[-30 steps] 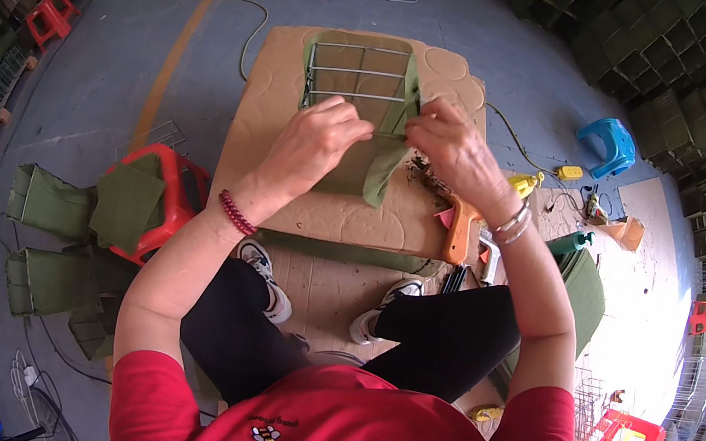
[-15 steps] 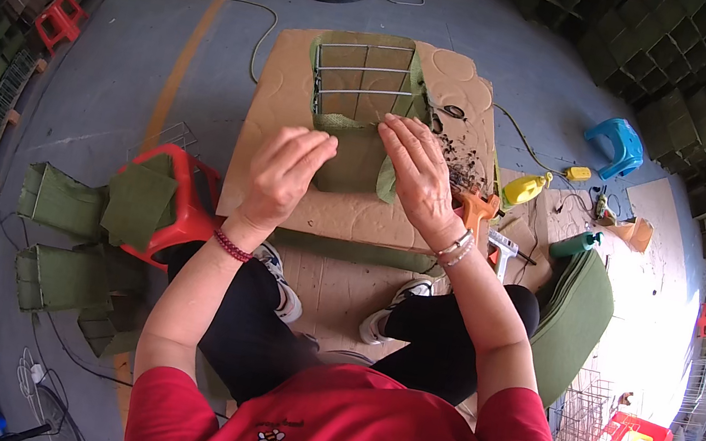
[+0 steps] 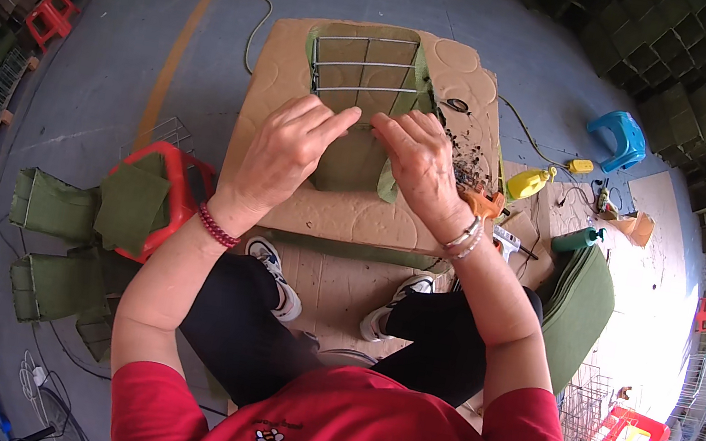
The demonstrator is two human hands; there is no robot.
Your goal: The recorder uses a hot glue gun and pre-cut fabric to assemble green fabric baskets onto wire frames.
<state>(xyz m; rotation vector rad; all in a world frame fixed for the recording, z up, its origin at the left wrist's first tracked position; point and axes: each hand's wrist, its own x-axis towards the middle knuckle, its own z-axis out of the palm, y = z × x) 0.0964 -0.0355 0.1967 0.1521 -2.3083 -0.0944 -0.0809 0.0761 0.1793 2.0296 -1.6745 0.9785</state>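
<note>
Leans over a cardboard-covered counter [image 3: 343,222], with a metal wire frame [image 3: 364,64] on it at 12 o'clock from the view's centre and green fabric [image 3: 354,160] along the frame's edges and spread at its near end. Holds the left hand [image 3: 295,145] toward 10 o'clock, fingers curled, forefinger close to thumb; holds the right hand [image 3: 422,162] at 1 o'clock, fingers bent and drawn together. Keeps both sets of fingertips near each other above the fabric; cannot tell whether pinching any of it. Has a yellow bottle [image 3: 529,183] and an orange-handled tool [image 3: 482,203] toward 2 o'clock, a red stool [image 3: 185,192] at 9.
</note>
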